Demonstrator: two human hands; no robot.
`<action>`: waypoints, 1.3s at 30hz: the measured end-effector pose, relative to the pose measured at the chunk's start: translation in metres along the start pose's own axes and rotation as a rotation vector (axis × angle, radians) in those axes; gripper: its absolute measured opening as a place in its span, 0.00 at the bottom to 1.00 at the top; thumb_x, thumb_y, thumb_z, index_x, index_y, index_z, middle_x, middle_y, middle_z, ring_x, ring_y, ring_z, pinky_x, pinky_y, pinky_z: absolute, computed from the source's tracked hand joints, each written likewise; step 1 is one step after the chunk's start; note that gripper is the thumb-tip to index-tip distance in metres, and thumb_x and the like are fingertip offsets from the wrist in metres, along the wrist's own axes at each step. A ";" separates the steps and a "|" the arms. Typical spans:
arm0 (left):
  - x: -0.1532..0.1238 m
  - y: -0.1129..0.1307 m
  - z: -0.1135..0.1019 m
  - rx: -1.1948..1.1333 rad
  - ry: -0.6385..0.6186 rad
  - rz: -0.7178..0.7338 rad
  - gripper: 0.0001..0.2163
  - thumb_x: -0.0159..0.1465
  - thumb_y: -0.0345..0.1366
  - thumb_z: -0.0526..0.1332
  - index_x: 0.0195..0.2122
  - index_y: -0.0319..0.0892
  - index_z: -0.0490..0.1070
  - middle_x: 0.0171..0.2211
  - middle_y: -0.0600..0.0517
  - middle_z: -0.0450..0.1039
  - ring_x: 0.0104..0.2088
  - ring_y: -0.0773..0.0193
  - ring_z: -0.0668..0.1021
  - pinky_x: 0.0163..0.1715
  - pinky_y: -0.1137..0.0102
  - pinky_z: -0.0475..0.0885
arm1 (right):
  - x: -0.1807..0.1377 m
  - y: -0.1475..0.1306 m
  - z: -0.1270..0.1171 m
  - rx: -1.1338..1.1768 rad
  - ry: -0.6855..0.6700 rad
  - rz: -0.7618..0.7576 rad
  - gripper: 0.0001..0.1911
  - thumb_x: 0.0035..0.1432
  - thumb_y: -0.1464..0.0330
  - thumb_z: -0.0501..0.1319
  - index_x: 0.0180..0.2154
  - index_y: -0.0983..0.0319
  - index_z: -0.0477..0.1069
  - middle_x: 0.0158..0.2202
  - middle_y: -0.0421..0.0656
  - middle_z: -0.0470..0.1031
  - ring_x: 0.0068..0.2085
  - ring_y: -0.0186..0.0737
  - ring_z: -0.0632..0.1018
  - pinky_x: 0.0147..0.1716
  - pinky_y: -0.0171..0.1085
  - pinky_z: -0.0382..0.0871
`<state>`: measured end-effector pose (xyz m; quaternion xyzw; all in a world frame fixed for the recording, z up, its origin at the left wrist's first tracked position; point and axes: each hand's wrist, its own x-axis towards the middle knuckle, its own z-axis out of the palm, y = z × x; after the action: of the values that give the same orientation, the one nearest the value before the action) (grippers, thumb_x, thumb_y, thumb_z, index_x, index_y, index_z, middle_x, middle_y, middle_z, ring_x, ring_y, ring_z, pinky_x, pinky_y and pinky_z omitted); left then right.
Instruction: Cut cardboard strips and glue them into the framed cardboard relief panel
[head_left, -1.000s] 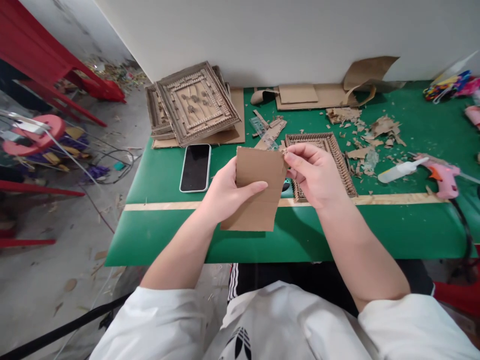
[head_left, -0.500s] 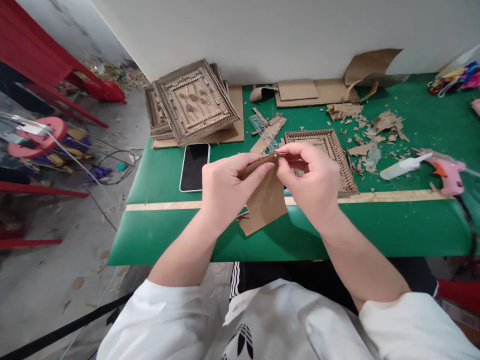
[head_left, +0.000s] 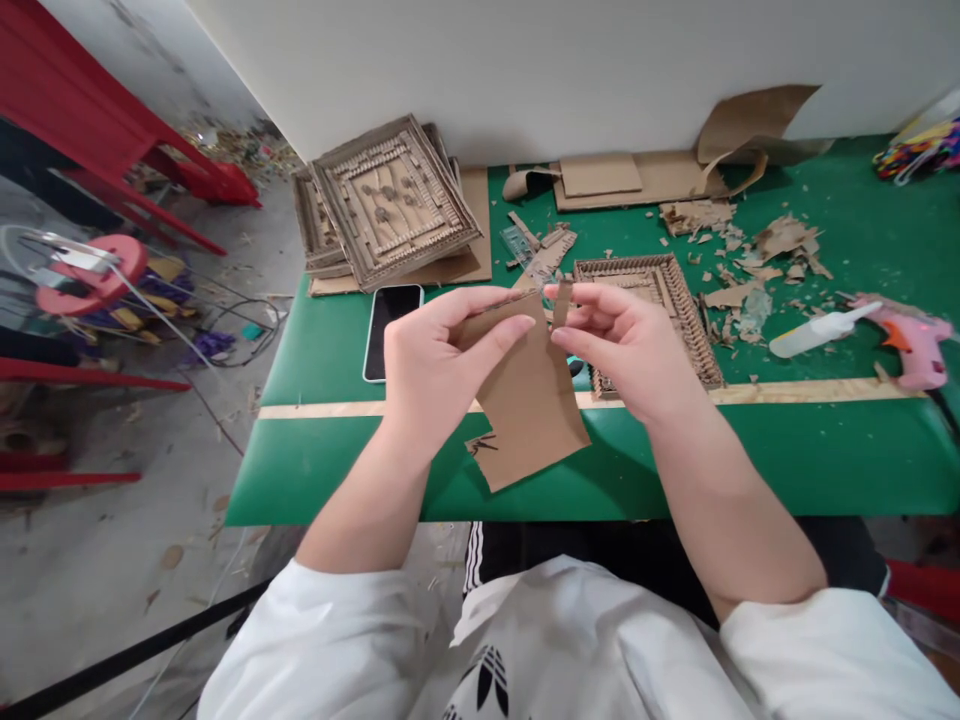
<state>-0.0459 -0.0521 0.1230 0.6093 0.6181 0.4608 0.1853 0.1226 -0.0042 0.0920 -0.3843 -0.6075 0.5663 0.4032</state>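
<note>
My left hand (head_left: 442,365) pinches the upper edge of a brown cardboard sheet (head_left: 529,415), which hangs tilted above the table's front part. Dark marks and a notch show at the sheet's lower left corner. Between the thumb and fingers of my right hand (head_left: 626,345) is a narrow cardboard strip (head_left: 562,305), held upright beside the sheet's top right. Whether the strip still joins the sheet I cannot tell. Just behind my right hand lies a small cardboard frame (head_left: 686,310) with ridged borders, partly covered by the hand.
Stacked cardboard panels (head_left: 397,205) and a phone (head_left: 394,310) are at the left. Torn scraps (head_left: 787,245), a white glue bottle (head_left: 821,330) and a pink glue gun (head_left: 915,345) lie right. Cardboard sheets (head_left: 600,175) rest against the wall. A wooden strip (head_left: 322,411) crosses the green table.
My right hand has moved slightly away from my left, and the narrow strip now stands upright in its fingers. The cardboard sheet has swung a little lower and shows more of its face.
</note>
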 end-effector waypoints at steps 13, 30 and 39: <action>-0.027 -0.030 0.021 -0.078 -0.095 0.096 0.38 0.58 0.45 0.65 0.64 0.56 0.45 0.62 0.47 0.58 0.53 0.52 0.73 0.42 0.68 0.75 | -0.008 -0.005 -0.001 -0.249 0.223 -0.226 0.07 0.52 0.68 0.63 0.35 0.62 0.74 0.35 0.38 0.76 0.36 0.28 0.77 0.39 0.30 0.74; 0.007 -0.051 0.031 0.856 -0.155 0.172 0.29 0.63 0.29 0.51 0.66 0.48 0.49 0.31 0.49 0.76 0.32 0.60 0.77 0.34 0.70 0.71 | -0.009 -0.008 -0.028 0.253 0.110 0.048 0.16 0.52 0.63 0.64 0.42 0.62 0.72 0.31 0.37 0.74 0.30 0.25 0.76 0.29 0.28 0.76; -0.012 -0.047 0.038 0.506 -0.367 0.139 0.28 0.61 0.49 0.60 0.60 0.44 0.61 0.53 0.41 0.71 0.55 0.47 0.71 0.53 0.53 0.67 | -0.024 0.017 -0.042 -0.550 0.158 -0.274 0.15 0.57 0.72 0.59 0.47 0.60 0.74 0.39 0.40 0.77 0.37 0.28 0.78 0.43 0.30 0.76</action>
<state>-0.0404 -0.0423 0.0626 0.7499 0.6262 0.1861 0.1043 0.1706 -0.0090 0.0752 -0.4363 -0.7507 0.2895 0.4029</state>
